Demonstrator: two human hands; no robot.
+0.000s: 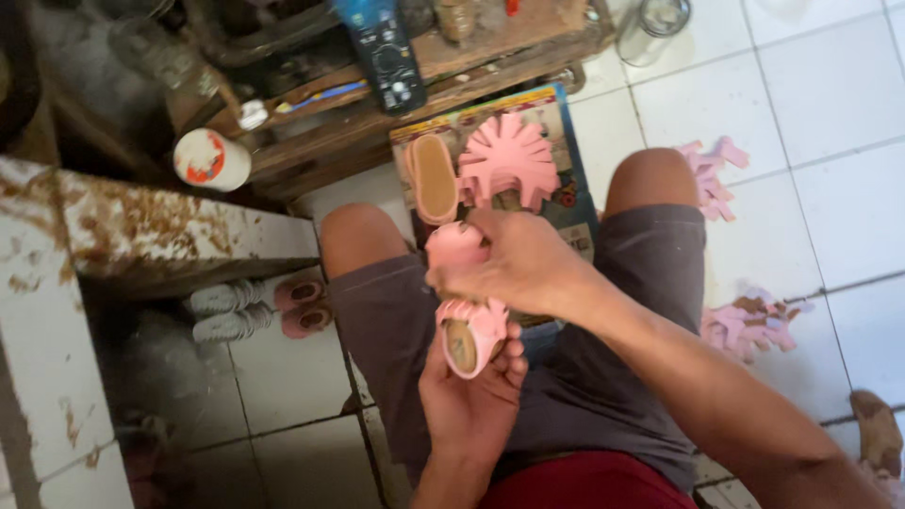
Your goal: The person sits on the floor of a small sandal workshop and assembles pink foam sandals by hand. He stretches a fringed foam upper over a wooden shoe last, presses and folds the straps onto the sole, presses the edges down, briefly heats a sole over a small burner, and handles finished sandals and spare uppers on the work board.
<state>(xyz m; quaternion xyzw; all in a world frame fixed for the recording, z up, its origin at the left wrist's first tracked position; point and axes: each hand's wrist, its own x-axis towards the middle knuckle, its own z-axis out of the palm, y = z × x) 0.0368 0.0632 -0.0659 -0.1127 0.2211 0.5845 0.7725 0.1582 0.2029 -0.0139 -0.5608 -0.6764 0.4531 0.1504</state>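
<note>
Right now my left hand (468,396) cups a small pink shoe (468,325) from below at the centre of the frame, fingers closed on it, while my right hand (514,264) clamps over its top. Just above, a tan insole (435,178) and a pink fringed piece (508,160) lie on a book (566,193). Pink scraps (748,323) dot the floor (830,104) at right.

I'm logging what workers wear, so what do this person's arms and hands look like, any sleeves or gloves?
Both are bare: no gloves, sleeves, rings or watch visible on the left hand or right hand. Forearms are uncovered to the frame edge.
</note>
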